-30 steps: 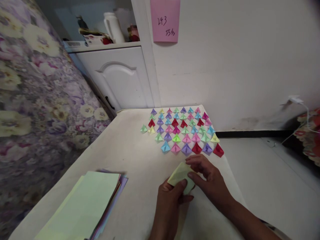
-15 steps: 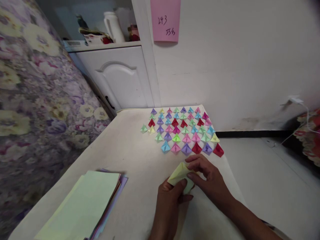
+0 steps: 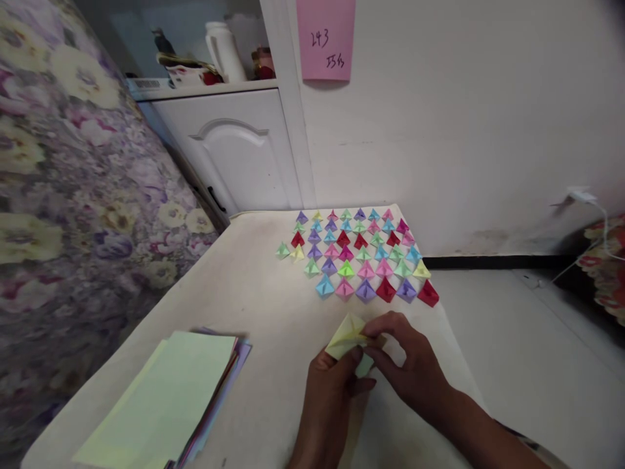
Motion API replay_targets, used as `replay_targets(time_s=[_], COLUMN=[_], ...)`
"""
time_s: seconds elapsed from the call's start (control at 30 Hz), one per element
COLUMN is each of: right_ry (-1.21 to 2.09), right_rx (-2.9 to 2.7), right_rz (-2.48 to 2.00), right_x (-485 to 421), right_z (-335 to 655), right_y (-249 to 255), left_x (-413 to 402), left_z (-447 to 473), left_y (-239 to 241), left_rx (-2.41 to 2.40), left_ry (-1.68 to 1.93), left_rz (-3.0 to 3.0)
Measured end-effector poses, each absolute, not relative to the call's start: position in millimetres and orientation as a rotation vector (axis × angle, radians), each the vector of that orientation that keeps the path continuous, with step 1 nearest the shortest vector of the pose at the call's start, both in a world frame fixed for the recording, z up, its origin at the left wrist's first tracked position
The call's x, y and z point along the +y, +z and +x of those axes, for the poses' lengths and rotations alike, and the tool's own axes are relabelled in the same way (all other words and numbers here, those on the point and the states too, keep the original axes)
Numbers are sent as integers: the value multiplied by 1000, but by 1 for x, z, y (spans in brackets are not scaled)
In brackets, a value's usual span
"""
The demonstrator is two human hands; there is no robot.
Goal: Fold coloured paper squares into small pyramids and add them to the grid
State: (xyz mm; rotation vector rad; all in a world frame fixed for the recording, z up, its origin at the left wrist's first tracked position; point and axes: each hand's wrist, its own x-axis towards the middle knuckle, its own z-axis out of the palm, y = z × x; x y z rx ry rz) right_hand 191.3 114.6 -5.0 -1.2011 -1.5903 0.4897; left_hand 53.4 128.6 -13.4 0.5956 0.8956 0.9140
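Observation:
A partly folded sheet of pale yellow-green origami paper is held above the table between both hands. My left hand grips its lower left side, thumb on top and fingers underneath. With thumb and forefinger, my right hand pinches the paper's right edge, where a fold shows. Part of the paper is hidden behind the fingers. Just beyond the hands stand rows of small folded paper pieces in red, purple, pink, blue, green and yellow.
A stack of coloured paper, pale green on top, lies at the table's left front. Floral curtain hangs on the left. Behind are a white cabinet and a wall with a pink note.
My right hand's thumb and forefinger have closed together on the paper's right edge, which now shows a raised fold. My left hand keeps its hold. The view has shifted slightly.

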Motion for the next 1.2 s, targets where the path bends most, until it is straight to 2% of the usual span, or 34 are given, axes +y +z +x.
replay_targets(time_s=[0.73, 0.93, 1.2], right_ry=[146, 144, 151], right_rx=[-2002, -2097, -2174], right_rz=[-1055, -1033, -1027], right_x=[117, 118, 115], right_z=[197, 201, 196], right_y=[-13, -10, -9], left_x=[134, 138, 137], left_z=[39, 31, 38], left_y=[-4, -2, -10], left_rx=[695, 643, 722], left_ry=[883, 866, 910], left_rz=[434, 301, 450])
